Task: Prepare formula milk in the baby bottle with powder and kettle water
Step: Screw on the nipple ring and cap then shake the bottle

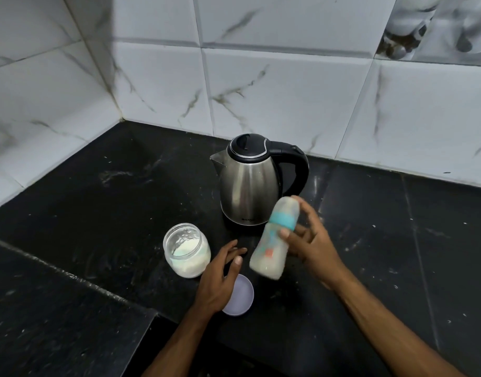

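My right hand (pixel 308 238) grips a capped baby bottle (pixel 272 248) with a teal collar. The bottle is lifted off the counter, tilted and motion-blurred, with milky liquid in its lower part. A steel kettle (pixel 250 186) with a black lid and handle stands just behind it, lid closed. To the left stands an open glass jar (pixel 186 250) holding white powder. My left hand (pixel 220 278) hovers open between jar and bottle, above a pale lilac lid (pixel 242 297) lying on the counter.
The black stone counter (pixel 111 191) meets white marble-look wall tiles (pixel 288 85) at the back and left. A raised counter edge (pixel 70 276) runs diagonally at the lower left, with a step down near the front.
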